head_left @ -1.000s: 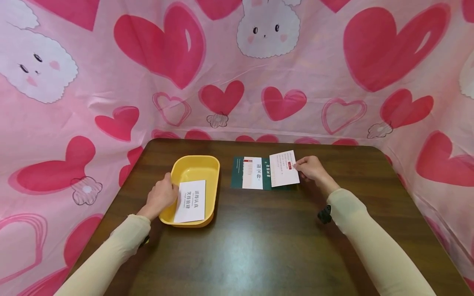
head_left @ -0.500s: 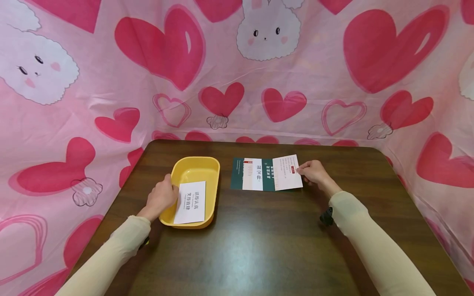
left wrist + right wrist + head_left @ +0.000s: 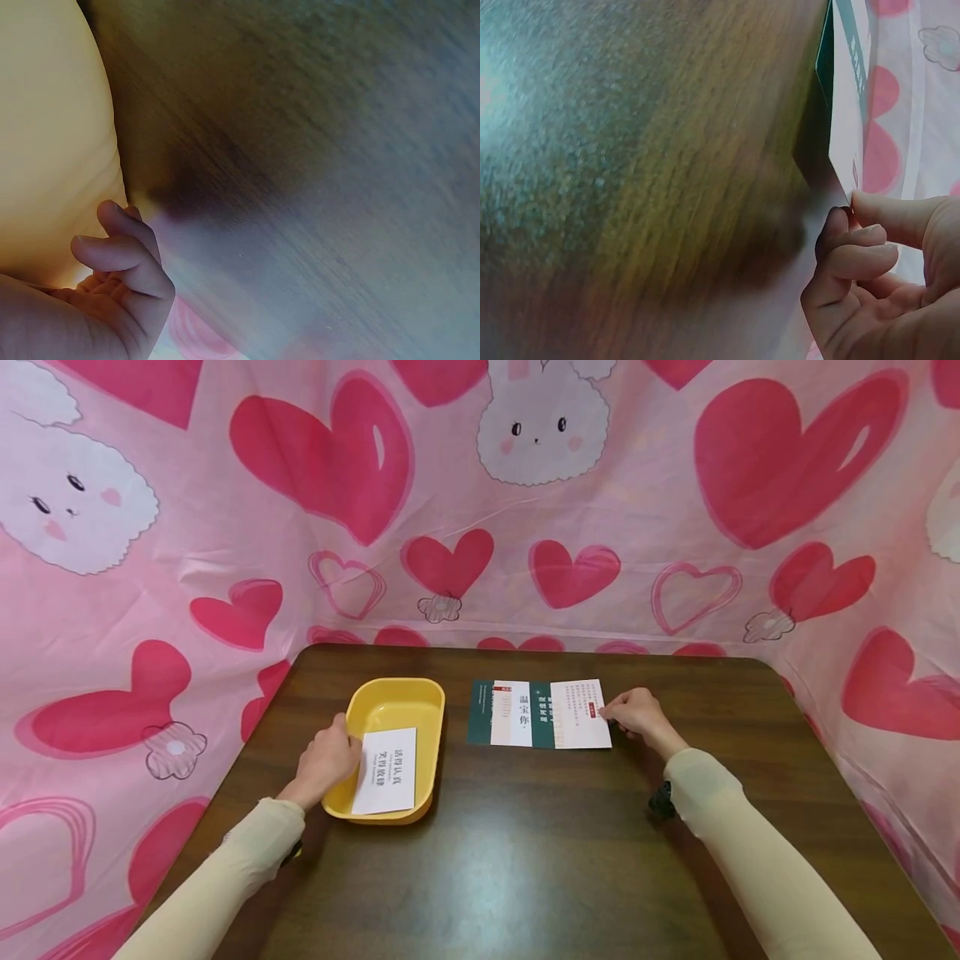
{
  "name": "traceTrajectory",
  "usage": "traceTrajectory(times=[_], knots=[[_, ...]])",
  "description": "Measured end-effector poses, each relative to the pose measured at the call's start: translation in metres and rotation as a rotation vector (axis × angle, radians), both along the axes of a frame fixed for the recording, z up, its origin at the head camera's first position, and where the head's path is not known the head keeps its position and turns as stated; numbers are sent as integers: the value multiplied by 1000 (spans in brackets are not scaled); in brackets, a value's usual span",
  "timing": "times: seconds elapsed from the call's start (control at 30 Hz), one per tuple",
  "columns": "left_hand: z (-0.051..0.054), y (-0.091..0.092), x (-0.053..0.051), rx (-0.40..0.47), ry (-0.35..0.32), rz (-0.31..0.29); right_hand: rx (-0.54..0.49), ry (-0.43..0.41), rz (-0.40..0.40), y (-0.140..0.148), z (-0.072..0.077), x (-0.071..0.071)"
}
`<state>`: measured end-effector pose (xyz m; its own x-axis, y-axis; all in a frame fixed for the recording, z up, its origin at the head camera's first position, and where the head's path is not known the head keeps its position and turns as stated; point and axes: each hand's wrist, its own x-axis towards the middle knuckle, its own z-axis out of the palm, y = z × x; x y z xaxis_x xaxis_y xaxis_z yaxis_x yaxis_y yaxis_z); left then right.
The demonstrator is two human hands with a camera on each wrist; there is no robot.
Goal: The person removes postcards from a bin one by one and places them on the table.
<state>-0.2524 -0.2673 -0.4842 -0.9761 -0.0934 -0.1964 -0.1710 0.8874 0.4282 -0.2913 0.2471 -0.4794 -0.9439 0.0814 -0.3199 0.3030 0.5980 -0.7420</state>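
My left hand [image 3: 326, 760] grips the left rim of a yellow plastic tray [image 3: 405, 702]. In the left wrist view its fingers [image 3: 124, 255] curl beside the tray's wall [image 3: 56, 142]. Inside the tray lies a white card [image 3: 384, 770] with dark Chinese lettering. My right hand [image 3: 637, 714] pinches the right edge of a pale card [image 3: 577, 722] with small print and a red mark. That card lies over the right part of a row of overlapping green and white cards [image 3: 513, 714]. From the right wrist, the pinched card [image 3: 845, 112] appears nearly edge-on, raised off the table at the thumb.
The dark wooden table [image 3: 480, 860] carries the tray at left and the cards near the back. A pink cloth [image 3: 480, 485] with hearts and rabbits hangs behind and at both sides. A dark wrist device [image 3: 662, 802] sits at the right cuff.
My right hand has come slightly right and toward me, lowering the pale card and straightening it in line with the row. The left hand and tray stay put.
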Motion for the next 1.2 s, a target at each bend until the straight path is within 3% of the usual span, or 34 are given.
traceTrajectory(times=[0.43, 1.2], knots=[[0, -1, 0, 11, 10, 4, 100, -7, -19, -2, -1, -2], [0, 0, 0, 0, 11, 7, 169, -16, -5, -7, -3, -4]])
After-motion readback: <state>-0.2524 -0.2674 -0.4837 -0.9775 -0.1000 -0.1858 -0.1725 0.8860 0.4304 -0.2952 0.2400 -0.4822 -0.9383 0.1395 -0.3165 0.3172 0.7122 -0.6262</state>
